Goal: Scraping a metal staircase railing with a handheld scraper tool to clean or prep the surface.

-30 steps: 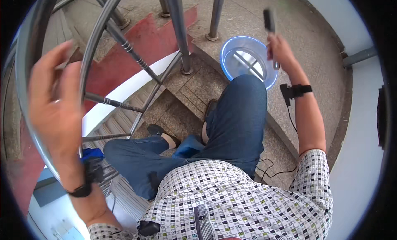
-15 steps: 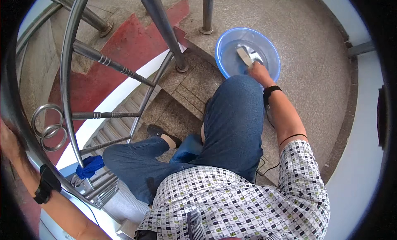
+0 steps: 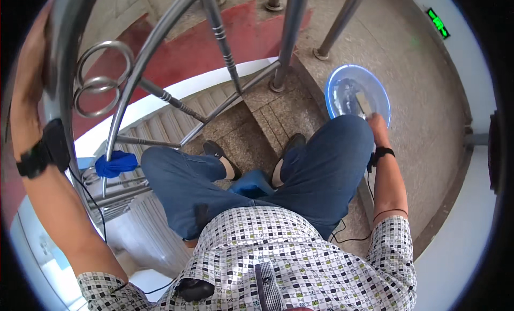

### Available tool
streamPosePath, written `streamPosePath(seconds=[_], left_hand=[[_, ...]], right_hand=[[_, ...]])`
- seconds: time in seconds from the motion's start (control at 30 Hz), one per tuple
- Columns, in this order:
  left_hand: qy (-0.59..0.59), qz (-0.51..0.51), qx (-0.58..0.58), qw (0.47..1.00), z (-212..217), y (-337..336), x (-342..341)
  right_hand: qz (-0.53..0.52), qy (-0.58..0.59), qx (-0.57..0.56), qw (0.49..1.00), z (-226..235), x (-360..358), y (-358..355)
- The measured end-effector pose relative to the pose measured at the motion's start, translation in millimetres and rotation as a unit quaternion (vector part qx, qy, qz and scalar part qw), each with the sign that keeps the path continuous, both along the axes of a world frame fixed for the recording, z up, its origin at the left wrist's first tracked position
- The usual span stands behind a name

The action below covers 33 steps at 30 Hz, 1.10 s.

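At the far left, my left hand is closed on the thick metal handrail, its fingertips partly hidden. My right hand is beyond my right knee, at the near rim of a translucent blue basin. It is closed on a pale, flat-headed brush, which is inside the basin; the handle is mostly hidden by my fingers. Shiny reflections show on the basin's bottom, like shallow water. A bunched blue cloth hangs on a baluster near my left forearm.
I sit on stairs, my shoes on a lower step. Metal balusters and decorative rings line the left side, with red-painted edging behind. A blue object lies between my legs. Black cable runs by my right thigh. A green-lit sign is on the wall.
My view has shifted, so the basin appears farther right and lower. My left hand appears farther up along the handrail. My right hand still holds the brush in the basin.
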<state>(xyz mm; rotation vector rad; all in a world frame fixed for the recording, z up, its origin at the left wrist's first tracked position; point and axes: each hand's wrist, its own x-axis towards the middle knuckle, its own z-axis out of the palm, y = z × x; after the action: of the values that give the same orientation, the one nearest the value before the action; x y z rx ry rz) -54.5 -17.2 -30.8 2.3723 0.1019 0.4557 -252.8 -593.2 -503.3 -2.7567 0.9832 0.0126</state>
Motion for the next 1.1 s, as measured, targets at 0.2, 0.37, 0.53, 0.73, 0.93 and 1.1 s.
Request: streamPosePath(seconds=[0.2,0.37,0.53,0.73,0.93,1.1], left_hand=[[-0.024,-0.194,-0.045,0.980,-3,86,23],[-0.122,-0.320,0.029,0.939,-17,89,30],[-0.107,-0.222,0.075,0.966,-14,100,34],[-0.111,-0.254,0.062,0.959,-18,88,38],[-0.077,-0.277,0.004,0.958,-11,95,28],[-0.112,-0.311,-0.023,0.943,-34,74,32]], right_hand=[[0.086,-0.099,-0.030,0.991,120,48,19],[0.269,-0.129,0.027,0.954,230,95,113],[0.395,-0.082,0.090,0.911,261,136,230],[0.472,-0.133,0.111,0.864,196,175,289],[0.465,-0.102,0.097,0.874,184,186,285],[0.451,-0.091,0.092,0.883,173,185,242]])
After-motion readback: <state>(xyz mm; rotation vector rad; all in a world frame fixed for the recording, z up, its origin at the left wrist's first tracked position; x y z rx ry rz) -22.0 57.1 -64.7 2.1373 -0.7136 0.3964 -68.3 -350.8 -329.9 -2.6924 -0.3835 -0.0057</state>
